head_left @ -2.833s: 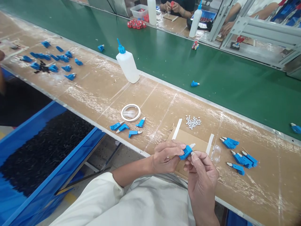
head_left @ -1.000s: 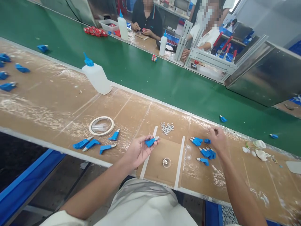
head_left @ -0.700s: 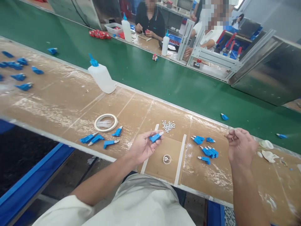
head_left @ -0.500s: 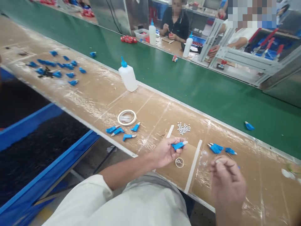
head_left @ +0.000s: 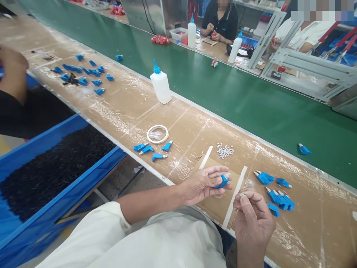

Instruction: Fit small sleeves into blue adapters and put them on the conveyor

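My left hand (head_left: 199, 185) is closed around a blue plastic part (head_left: 222, 181), whose pale tip points away from me. To its right, my right hand (head_left: 255, 216) is closed in a pinch on a small pale piece (head_left: 242, 195), too small to name surely. The hands are apart, above a brown cardboard sheet (head_left: 214, 204) with white tape strips (head_left: 235, 197). Beyond my left hand lies a pile of small grey pieces (head_left: 224, 150). More blue parts with pale tips (head_left: 280, 199) lie right of my right hand, near a thin stick (head_left: 283, 190).
Several blue parts (head_left: 153, 150) lie by a roll of tape (head_left: 157, 134). Behind stands a white squeeze bottle (head_left: 161, 87), beside the green conveyor belt (head_left: 195, 87). A blue bin (head_left: 55, 175) of black pieces is at left, with another person's arm (head_left: 12, 78). Co-workers sit across the belt.
My right hand has moved left, closer to my left hand. My left hand has turned the blue part. The view has shifted, and another person's arm has come in at the left.
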A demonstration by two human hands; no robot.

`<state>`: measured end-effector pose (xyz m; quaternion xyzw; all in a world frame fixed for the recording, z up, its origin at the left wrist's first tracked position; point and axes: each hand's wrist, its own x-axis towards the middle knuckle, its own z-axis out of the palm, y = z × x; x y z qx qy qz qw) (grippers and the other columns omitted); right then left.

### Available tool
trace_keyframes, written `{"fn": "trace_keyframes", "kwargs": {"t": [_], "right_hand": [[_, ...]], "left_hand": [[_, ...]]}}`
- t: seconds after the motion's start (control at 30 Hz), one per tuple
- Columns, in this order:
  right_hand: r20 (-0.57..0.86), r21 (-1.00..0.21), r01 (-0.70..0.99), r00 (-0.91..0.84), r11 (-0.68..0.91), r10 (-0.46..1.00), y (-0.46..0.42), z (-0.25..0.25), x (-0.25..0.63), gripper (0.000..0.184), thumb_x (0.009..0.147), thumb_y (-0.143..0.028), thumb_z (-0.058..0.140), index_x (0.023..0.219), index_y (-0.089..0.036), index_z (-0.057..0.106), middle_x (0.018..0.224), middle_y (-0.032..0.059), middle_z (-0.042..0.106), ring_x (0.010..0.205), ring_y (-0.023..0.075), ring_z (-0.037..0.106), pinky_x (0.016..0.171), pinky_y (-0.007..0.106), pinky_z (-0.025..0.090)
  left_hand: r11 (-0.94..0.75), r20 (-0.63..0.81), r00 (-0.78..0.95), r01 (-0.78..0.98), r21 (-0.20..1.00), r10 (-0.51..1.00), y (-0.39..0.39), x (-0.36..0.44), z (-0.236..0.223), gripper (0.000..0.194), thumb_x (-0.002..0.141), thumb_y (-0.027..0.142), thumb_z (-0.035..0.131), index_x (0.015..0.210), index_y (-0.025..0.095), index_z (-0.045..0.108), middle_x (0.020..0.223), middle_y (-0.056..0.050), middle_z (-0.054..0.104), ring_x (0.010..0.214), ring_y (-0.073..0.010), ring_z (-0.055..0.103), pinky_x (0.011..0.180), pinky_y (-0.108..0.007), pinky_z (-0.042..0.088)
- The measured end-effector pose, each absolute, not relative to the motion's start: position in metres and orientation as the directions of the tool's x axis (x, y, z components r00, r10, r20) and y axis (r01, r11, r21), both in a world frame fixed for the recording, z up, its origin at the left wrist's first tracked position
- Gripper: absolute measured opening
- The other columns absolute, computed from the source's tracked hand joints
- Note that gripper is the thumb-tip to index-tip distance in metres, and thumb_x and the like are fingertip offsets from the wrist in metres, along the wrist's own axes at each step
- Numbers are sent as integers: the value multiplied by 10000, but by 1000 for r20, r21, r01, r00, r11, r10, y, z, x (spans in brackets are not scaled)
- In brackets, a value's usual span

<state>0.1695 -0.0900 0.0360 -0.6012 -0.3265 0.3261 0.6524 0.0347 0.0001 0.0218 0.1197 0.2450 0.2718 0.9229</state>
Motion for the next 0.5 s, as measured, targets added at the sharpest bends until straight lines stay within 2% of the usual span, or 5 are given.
{"fn": "trace_keyframes", "kwargs": {"t": [0.1, 0.23, 0.4, 0.5], "right_hand": [[9, -999, -38, 521, 34, 853, -89, 35, 170, 186, 835, -382, 749, 807, -205, 699, 760, 11, 611, 601, 120, 513, 538, 251, 404], [-29, -998, -57, 507, 1, 861, -85, 32, 170, 190, 840, -393, 743, 830, -208, 703, 764, 7, 615, 586, 113, 492, 531, 250, 394], [-34, -999, -11, 497, -33, 867, -84, 30, 170, 198, 861, -403, 729, 851, -208, 695, 715, -11, 581, 592, 119, 473, 544, 256, 368], [-32, -999, -5, 491, -34, 870, -84, 30, 168, 193, 872, -394, 726, 856, -204, 693, 688, -18, 556, 591, 120, 467, 547, 254, 356]], "left_hand": [[816, -372, 739, -420, 398, 562, 1, 34, 22, 318, 757, 295, 862, 954, 101, 705, 926, -80, 707, 851, -155, 728, 811, -207, 544], [798, -373, 726, -409, 442, 578, -1, 34, 26, 377, 693, 388, 902, 827, 113, 680, 847, -58, 677, 794, -138, 694, 844, -242, 529], [734, -374, 686, -351, 581, 624, -1, 35, 31, 454, 627, 480, 918, 786, 118, 695, 730, -13, 615, 677, -93, 552, 696, -240, 437], [717, -372, 678, -334, 612, 634, -1, 36, 31, 490, 586, 512, 925, 792, 119, 717, 716, -8, 613, 654, -87, 512, 672, -251, 394]]}}
